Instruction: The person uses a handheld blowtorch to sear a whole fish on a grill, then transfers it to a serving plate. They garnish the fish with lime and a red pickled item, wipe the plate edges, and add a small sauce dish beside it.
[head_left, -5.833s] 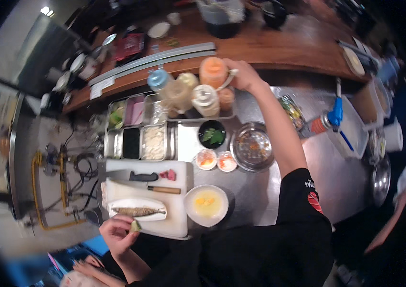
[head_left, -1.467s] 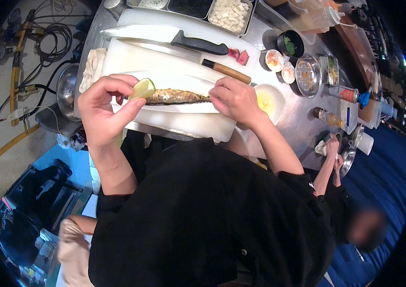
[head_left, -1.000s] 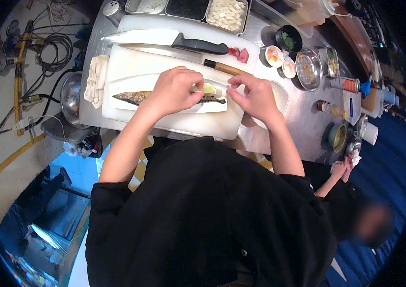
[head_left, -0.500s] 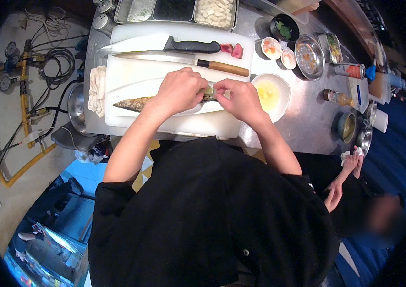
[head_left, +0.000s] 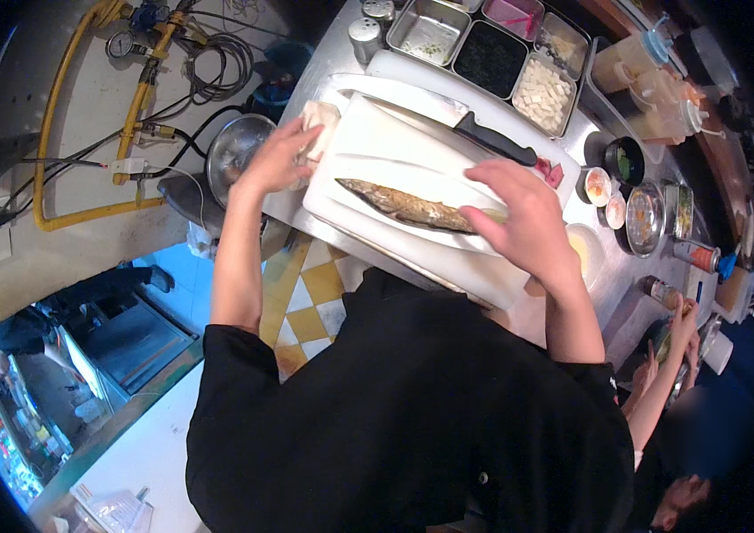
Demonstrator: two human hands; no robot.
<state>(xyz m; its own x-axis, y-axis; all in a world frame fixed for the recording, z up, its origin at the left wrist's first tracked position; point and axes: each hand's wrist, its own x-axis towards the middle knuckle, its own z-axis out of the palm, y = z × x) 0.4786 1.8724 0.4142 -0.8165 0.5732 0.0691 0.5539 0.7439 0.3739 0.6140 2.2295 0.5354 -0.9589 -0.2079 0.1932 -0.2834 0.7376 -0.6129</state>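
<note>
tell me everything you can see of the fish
The fish is long and slender, with browned, mottled skin that looks cooked. It lies on an oblong white plate atop a white cutting board, its pointed end toward the picture's left and its body slanting down rightward. The right hand hides its other end; whether they touch can't be told.
</note>
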